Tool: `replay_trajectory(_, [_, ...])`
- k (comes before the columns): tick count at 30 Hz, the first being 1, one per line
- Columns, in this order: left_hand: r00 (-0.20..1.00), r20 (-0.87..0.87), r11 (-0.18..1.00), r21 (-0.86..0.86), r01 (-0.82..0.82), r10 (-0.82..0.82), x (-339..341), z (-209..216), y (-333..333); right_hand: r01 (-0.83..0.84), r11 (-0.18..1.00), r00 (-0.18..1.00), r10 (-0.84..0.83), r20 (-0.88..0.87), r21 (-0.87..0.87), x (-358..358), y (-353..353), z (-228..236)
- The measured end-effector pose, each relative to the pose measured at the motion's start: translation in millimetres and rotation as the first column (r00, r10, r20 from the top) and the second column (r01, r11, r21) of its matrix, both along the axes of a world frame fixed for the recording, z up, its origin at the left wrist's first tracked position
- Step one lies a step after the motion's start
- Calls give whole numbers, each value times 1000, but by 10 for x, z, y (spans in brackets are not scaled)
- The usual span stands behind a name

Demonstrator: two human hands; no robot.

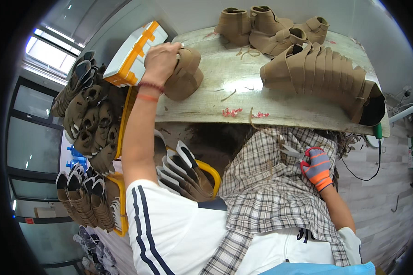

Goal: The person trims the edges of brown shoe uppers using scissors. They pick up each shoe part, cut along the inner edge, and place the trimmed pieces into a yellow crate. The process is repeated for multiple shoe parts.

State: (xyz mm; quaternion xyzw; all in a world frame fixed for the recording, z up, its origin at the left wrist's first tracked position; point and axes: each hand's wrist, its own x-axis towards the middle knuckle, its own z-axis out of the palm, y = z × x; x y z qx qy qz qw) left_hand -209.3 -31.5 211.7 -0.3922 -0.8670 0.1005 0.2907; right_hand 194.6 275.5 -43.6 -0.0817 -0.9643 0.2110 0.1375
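Observation:
My bare left hand (pixel 162 59) is closed on the top edge of a brown shoe upper (pixel 184 78) at the left end of the worktable (pixel 206 105). That upper stands on the tabletop beside a white and orange box. My right hand (pixel 318 166), in a grey glove with orange bands, rests by my lap. It grips scissors (pixel 291 151) by their red handles, the blades pointing left over my checked apron (pixel 266 169). Whether the blades touch the cloth I cannot tell.
Several brown shoe uppers (pixel 268 30) stand at the table's back. A nested row of brown pieces (pixel 326 73) lies on the right. Red scraps (pixel 231 112) sit near the front edge. Yellow-framed racks (pixel 119 201) with stacked uppers stand left. A green-handled tool (pixel 377 131) hangs at the right corner.

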Motion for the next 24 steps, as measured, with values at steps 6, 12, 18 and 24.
replay_trajectory(6, [858,449,969,-123,-216,248,-1287,-792,-310,1,1000,1000,-1,-11,-17,12,25,-29])
replay_trajectory(12, [641,756,972,30,-234,131,-1848,-505,-147,18,996,999,-21,-33,-87,-22,63,98])
replay_trajectory(18, [978,209,979,197,-58,16,-1511,-771,1752,24,988,998,-32,-55,-155,-100,111,111])
replay_trajectory(24, [886,428,954,149,-261,176,-1740,-995,2281,36,990,999,-38,-16,-135,-64,169,151])
